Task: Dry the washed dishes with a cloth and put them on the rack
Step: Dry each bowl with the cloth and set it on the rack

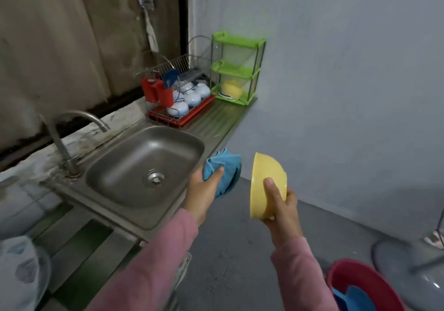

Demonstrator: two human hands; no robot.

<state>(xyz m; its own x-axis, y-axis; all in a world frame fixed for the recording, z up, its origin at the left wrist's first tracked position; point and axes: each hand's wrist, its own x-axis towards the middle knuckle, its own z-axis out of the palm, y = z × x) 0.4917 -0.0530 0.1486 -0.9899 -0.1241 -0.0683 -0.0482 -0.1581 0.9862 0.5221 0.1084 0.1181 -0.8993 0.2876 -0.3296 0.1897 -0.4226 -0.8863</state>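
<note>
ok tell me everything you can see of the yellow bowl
The yellow bowl is plain pale yellow, smooth, plastic by the look, with no pattern. It is held in the air on its side, mouth turned left toward the blue cloth in the left hand, a gap between them. Only the right hand touches it: the thumb lies across the outer wall, the other fingers hidden behind. Whether it is wet cannot be told.

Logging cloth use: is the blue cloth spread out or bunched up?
Bunched up. The blue cloth is crumpled into folds in the left hand, apart from the yellow bowl the right hand holds.
</note>
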